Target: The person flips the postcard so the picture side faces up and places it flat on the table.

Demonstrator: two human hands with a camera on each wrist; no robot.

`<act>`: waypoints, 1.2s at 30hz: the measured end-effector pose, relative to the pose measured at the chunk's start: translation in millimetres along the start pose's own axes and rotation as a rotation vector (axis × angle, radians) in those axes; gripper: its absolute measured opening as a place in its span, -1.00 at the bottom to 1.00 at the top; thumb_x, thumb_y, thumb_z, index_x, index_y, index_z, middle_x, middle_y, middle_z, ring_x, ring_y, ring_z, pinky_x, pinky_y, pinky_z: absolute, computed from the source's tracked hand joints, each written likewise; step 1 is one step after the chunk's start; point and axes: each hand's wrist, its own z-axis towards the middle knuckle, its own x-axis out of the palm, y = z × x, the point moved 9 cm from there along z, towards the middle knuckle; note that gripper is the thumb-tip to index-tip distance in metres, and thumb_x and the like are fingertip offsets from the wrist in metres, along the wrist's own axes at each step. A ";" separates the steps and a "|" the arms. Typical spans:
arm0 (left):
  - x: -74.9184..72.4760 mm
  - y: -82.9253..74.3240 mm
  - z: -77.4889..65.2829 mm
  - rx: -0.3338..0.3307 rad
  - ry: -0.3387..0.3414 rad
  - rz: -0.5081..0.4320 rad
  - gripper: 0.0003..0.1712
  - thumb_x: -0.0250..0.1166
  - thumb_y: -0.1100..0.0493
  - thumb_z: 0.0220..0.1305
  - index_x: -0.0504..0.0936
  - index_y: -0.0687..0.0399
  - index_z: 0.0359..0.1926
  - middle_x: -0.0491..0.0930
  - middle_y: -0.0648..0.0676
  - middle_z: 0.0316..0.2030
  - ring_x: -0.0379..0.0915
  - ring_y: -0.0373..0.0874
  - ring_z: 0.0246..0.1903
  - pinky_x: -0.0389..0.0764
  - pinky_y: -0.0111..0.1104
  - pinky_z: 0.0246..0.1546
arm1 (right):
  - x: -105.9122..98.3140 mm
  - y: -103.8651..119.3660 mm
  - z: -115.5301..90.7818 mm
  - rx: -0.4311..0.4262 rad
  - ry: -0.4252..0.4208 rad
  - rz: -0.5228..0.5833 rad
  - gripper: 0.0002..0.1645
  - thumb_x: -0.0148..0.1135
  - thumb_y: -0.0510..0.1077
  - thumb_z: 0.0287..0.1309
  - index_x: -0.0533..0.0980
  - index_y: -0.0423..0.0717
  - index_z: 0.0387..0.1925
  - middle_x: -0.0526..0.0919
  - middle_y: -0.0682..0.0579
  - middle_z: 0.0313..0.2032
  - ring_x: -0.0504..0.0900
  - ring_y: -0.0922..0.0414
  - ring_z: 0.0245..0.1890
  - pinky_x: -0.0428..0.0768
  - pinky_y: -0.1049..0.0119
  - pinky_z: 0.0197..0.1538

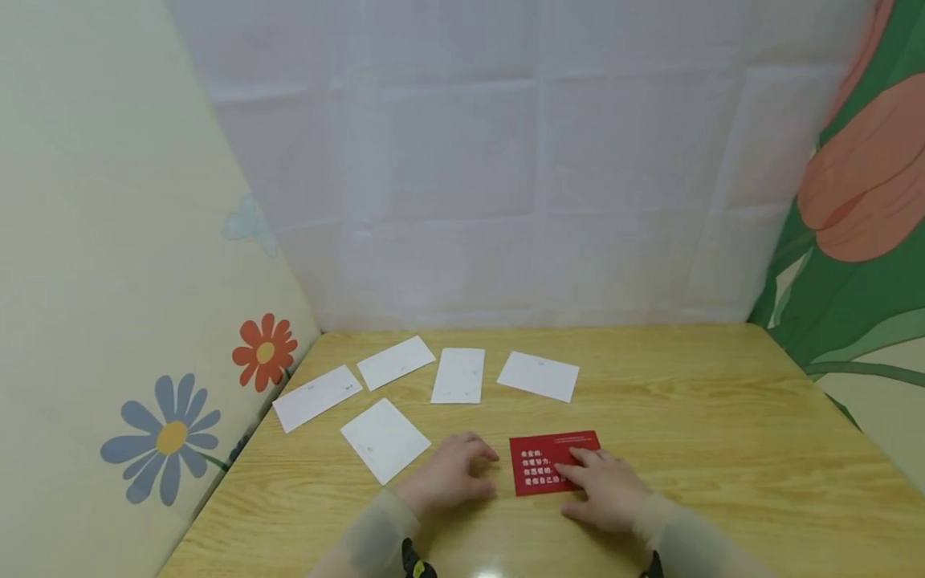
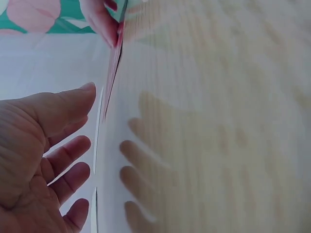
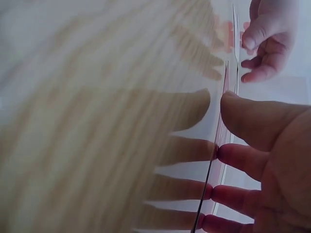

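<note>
A red card [image 1: 535, 464] with white printed characters lies flat on the wooden table. My right hand [image 1: 607, 488] rests on its right part, the spread fingertips touching the card and covering some of the print. In the right wrist view the fingers of the right hand [image 3: 272, 165] reach down to the card, which shows edge-on. My left hand [image 1: 454, 474] hovers just left of the card, its fingers loosely bent and holding nothing. The left wrist view shows the left hand [image 2: 43, 150] apart from the red card [image 2: 114, 68], with bare space between thumb and fingers.
Several white cards lie around the back and left of the table [image 1: 694, 417]: one white card [image 1: 386, 440] beside my left hand, another [image 1: 538, 376] behind the red one. A white sheet [image 1: 535, 160] hangs behind the table, between walls with painted flowers.
</note>
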 end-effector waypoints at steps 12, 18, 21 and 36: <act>-22.8 21.9 -19.0 -0.075 -0.073 -0.007 -0.60 0.41 -0.05 0.10 0.63 0.00 -0.07 0.51 0.00 -0.02 0.30 0.09 0.09 0.27 0.13 -0.02 | -9.3 -27.1 -10.0 0.036 -0.043 0.034 -0.32 0.30 0.21 0.10 0.49 0.04 0.22 0.34 -0.18 0.30 0.24 -0.28 0.30 0.14 -0.23 0.28; -35.5 42.9 -29.6 -0.146 -0.119 -0.013 -0.65 0.40 0.01 0.12 0.63 0.00 -0.08 0.50 0.00 -0.02 0.31 0.10 0.08 0.27 0.14 0.00 | -15.1 -45.9 -14.8 0.061 -0.067 0.047 -0.33 0.33 0.18 0.09 0.51 0.02 0.20 0.35 -0.20 0.30 0.25 -0.30 0.29 0.16 -0.28 0.25; -44.2 55.2 -36.0 -0.190 -0.160 -0.002 -0.69 0.41 0.05 0.12 0.64 -0.02 -0.11 0.52 -0.01 -0.03 0.34 0.11 0.06 0.31 0.12 0.02 | -18.4 -56.2 -16.7 0.069 -0.070 0.048 -0.33 0.32 0.18 0.09 0.51 0.01 0.20 0.34 -0.20 0.30 0.24 -0.31 0.29 0.16 -0.30 0.24; -83.0 109.4 -59.5 -0.314 -0.258 0.083 -0.75 0.35 0.22 0.17 0.66 0.13 -0.11 0.54 0.19 0.01 0.39 0.22 0.08 0.34 0.08 0.10 | -37.9 -106.1 -27.0 0.120 -0.092 0.002 -0.29 0.26 0.23 0.13 0.48 -0.07 0.22 0.32 -0.31 0.29 0.24 -0.39 0.26 0.16 -0.38 0.17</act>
